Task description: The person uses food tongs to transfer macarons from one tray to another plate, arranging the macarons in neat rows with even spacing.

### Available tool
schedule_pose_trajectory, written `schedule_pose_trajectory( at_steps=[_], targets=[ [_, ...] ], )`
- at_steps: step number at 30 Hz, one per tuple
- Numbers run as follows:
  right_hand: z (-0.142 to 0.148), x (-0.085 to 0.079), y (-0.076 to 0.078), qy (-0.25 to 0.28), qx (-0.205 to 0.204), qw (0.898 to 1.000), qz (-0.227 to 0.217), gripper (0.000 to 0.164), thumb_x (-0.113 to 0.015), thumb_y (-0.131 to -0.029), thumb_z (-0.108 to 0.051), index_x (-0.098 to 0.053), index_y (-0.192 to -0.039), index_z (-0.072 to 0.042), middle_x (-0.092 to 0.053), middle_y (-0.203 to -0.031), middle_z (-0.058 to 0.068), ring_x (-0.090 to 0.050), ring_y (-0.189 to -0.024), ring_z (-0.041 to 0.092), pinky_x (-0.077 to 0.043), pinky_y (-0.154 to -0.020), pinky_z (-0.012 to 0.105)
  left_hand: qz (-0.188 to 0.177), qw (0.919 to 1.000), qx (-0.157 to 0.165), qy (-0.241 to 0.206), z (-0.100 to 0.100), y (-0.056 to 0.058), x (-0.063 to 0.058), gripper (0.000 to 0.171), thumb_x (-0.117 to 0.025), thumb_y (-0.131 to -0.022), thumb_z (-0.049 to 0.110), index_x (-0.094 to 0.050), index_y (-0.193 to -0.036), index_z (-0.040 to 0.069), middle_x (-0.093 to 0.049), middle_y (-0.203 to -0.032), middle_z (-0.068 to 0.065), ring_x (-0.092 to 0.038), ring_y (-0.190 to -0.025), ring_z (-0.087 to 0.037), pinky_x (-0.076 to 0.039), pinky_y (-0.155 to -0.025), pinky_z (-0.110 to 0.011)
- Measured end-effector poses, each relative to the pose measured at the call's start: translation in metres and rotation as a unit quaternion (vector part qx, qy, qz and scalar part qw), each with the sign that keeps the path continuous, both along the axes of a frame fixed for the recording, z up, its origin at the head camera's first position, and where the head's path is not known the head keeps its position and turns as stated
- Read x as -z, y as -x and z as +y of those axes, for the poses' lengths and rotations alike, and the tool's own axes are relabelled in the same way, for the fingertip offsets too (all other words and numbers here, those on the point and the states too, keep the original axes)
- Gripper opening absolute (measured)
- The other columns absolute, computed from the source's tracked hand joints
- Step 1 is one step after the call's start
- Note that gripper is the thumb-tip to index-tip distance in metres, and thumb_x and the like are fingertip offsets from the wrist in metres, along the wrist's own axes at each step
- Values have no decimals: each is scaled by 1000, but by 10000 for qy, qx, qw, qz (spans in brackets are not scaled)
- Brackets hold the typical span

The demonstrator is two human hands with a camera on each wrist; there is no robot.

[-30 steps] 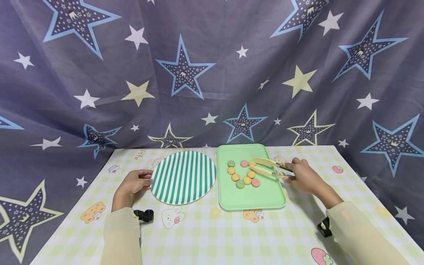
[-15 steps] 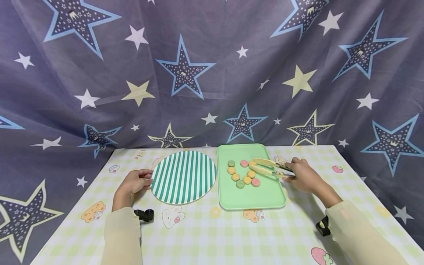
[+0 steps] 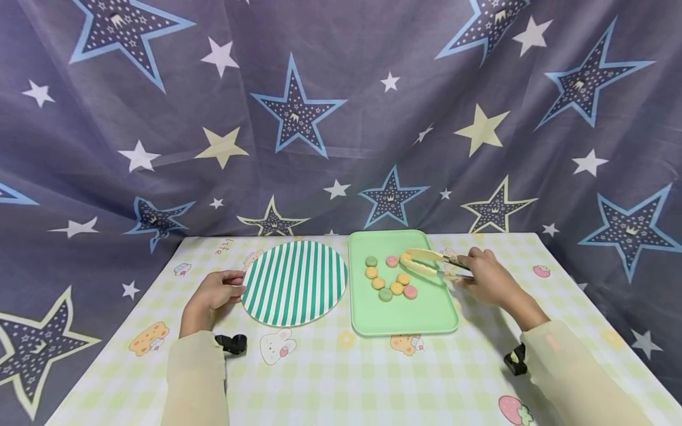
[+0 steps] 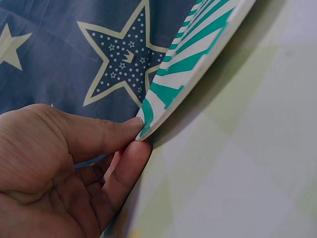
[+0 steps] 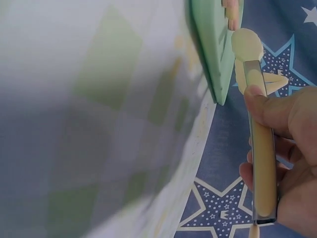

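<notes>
My left hand (image 3: 213, 293) pinches the left rim of an oval plate (image 3: 295, 284) with green and white stripes. In the left wrist view, the thumb lies over the edge of the plate (image 4: 193, 64) and a finger is beneath it. To the right is a light green tray (image 3: 405, 316) holding several small round macaron-like cookies in yellow (image 3: 403, 278), pink (image 3: 410, 292) and green (image 3: 371, 261). My right hand (image 3: 492, 281) grips tongs (image 3: 426, 255) with cream-yellow ends, reaching over the tray's right side. Their tips are around a yellow cookie, mostly hidden.
A checked tablecloth (image 3: 298, 390) with printed animals and fruit covers the table. Behind it hangs a dark blue curtain (image 3: 346, 165) with stars. Each wrist carries a small black camera, such as the one by the left sleeve (image 3: 231, 344).
The tongs' tips have closed in around the yellow cookie at the tray's upper right. The left hand and the plate have stayed in place.
</notes>
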State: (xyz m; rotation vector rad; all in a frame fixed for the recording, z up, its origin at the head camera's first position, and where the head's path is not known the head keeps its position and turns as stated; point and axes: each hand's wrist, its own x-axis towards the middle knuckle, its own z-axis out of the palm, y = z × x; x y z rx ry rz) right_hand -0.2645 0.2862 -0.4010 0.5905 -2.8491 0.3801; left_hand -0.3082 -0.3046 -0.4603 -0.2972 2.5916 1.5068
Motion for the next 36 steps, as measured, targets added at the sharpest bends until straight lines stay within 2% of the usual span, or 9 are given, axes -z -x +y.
schedule_pose_trajectory(
  at_steps=[10,19,28,36],
  targets=[
    [-25,-10,9,-82,-146,9999,33,52,-81,-89,-13,-63,-134,7,-55,-95,11,-42,-82,28,-38,-66,37,53,10000,-12,-38,-1,1,-1,51,-65,-98,-2,-50,-146,-5,-55,-128,-23,-65,-90,-17,-63,-76,-29],
    [-56,-19,16,-36,-159,9998,-61,50,-79,-92,-13,-63,-137,3,-57,-103,14,-45,-86,29,-42,-69,39,80,9999,94,-37,2,-2,-3,51,-64,-98,-4,-49,-146,-8,-56,-127,-24,-65,-88,-16,-63,-75,-29],
    [-86,-26,20,-43,-331,9994,-45,53,-80,-91,-15,-62,-139,2,-55,-101,11,-41,-86,26,-38,-70,36,74,9999,54,-69,1,-2,-4,50,-64,-97,-4,-50,-146,-8,-55,-128,-25,-65,-89,-16,-62,-74,-29],
    [-111,-28,23,-37,-514,9987,-1,54,-81,-90,-16,-63,-138,-1,-58,-105,10,-43,-90,27,-42,-72,36,104,9999,84,-17,1,-3,-4,50,-63,-98,-5,-49,-146,-9,-55,-128,-25,-64,-91,-18,-62,-75,-29]
  ],
)
